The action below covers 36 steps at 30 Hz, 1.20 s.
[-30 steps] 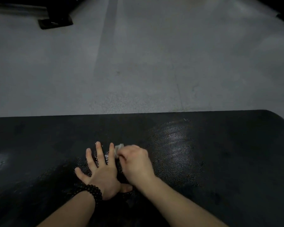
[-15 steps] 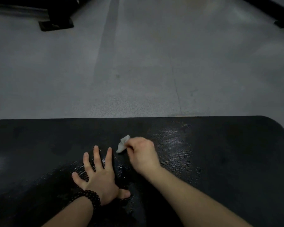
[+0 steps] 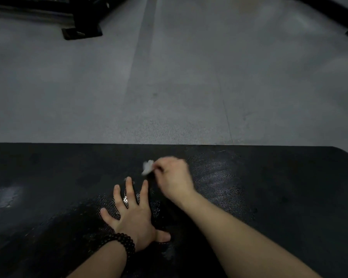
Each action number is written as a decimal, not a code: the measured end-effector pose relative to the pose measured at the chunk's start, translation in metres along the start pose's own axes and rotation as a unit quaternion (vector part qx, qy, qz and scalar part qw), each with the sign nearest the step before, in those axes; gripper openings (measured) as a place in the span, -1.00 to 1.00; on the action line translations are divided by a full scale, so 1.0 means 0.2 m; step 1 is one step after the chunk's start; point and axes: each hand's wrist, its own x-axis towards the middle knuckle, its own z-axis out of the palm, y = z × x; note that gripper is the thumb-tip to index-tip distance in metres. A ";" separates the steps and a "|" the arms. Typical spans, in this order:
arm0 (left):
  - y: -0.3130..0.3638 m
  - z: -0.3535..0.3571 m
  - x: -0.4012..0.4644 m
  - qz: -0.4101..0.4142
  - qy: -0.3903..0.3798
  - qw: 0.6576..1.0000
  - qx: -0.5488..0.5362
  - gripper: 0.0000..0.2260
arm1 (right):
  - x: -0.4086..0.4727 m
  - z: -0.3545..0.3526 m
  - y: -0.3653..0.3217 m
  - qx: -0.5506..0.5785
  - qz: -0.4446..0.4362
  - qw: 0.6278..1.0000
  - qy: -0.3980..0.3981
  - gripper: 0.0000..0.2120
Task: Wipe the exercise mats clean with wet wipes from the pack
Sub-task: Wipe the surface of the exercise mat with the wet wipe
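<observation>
Black mat (image 3: 279,197) holds the flat, spread left hand (image 3: 133,215); the blurry right hand (image 3: 174,177) seems to pinch a white wipe (image 3: 148,167).

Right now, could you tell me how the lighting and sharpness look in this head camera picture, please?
Head view: dim overall; the right hand and its wet wipe are motion-blurred, while the flat left hand is sharper; damp patches on the black mat give a soft glare; the dark equipment base looks tilted by the wide-angle lens.
</observation>
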 end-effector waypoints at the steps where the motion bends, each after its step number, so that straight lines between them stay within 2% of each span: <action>1: 0.00 0.00 0.00 0.002 0.001 1.000 -0.004 0.38 | 0.05 -0.04 0.06 -0.015 0.045 0.998 0.042 -0.85; 3: 0.00 0.00 0.00 0.008 0.004 1.000 -0.008 0.39 | 0.15 -0.15 0.22 -0.033 0.177 0.976 0.124 -0.83; 5: -0.01 0.00 0.00 0.012 0.001 1.000 -0.010 0.39 | 0.20 -0.19 0.30 -0.027 0.280 0.948 0.150 -0.80; 6: -0.01 0.00 0.00 0.013 0.001 1.000 -0.012 0.38 | 0.20 -0.17 0.26 -0.022 0.276 0.951 0.141 -0.78; 8: -0.01 0.00 0.00 0.012 0.005 1.000 -0.010 0.38 | 0.17 -0.04 0.12 0.014 0.154 0.984 0.091 -0.75; 9: -0.01 0.00 0.00 0.010 0.008 1.000 -0.006 0.38 | 0.14 0.02 0.03 0.023 0.085 0.995 0.036 -0.76; 11: 0.00 -0.01 -0.01 0.002 0.005 1.000 -0.001 0.37 | 0.11 0.08 -0.06 0.026 -0.012 0.997 -0.070 -0.79; 12: 0.00 -0.01 -0.02 -0.001 0.002 1.000 0.000 0.37 | 0.12 0.07 -0.07 0.032 -0.022 0.996 -0.079 -0.80; 16: 0.03 -0.02 -0.01 -0.017 -0.008 1.000 -0.007 0.39 | 0.26 -0.11 0.16 0.053 0.096 0.990 0.094 -0.75; 17: 0.03 -0.02 -0.01 -0.019 -0.006 1.000 -0.009 0.39 | 0.29 -0.14 0.24 0.052 0.130 0.984 0.112 -0.72; 19: 0.02 -0.01 -0.01 -0.022 0.016 1.000 -0.010 0.39 | 0.29 -0.13 0.26 0.032 0.163 0.981 0.102 -0.73; 20: 0.02 0.00 0.00 -0.020 0.022 0.999 -0.014 0.39 | 0.26 -0.08 0.22 0.010 0.147 0.985 0.084 -0.77; 23: 0.01 0.01 0.01 -0.014 0.036 0.999 -0.012 0.38 | 0.14 0.10 -0.02 -0.014 0.015 1.000 -0.012 -0.82; 25: -0.01 0.02 0.00 -0.011 0.042 0.999 -0.011 0.37 | 0.10 0.12 -0.13 0.021 -0.050 0.996 -0.076 -0.85; 27: -0.02 0.03 0.00 0.000 0.047 0.999 -0.023 0.37 | 0.15 0.06 -0.11 0.042 -0.020 0.997 -0.063 -0.88; 30: -0.02 0.03 0.01 0.015 0.054 0.998 -0.037 0.37 | 0.24 -0.03 0.03 -0.015 0.112 0.992 0.047 -0.87; 32: -0.03 0.03 0.01 0.020 0.046 0.998 -0.039 0.36 | 0.21 -0.03 0.05 -0.021 0.156 0.984 0.084 -0.86; 33: -0.03 0.04 0.00 0.025 0.048 0.998 -0.039 0.36 | 0.17 -0.01 0.02 -0.019 0.153 0.985 0.075 -0.85; 36: -0.05 0.02 -0.02 0.046 0.061 0.996 -0.046 0.33 | 0.02 0.06 -0.12 0.041 0.122 0.991 -0.018 -0.89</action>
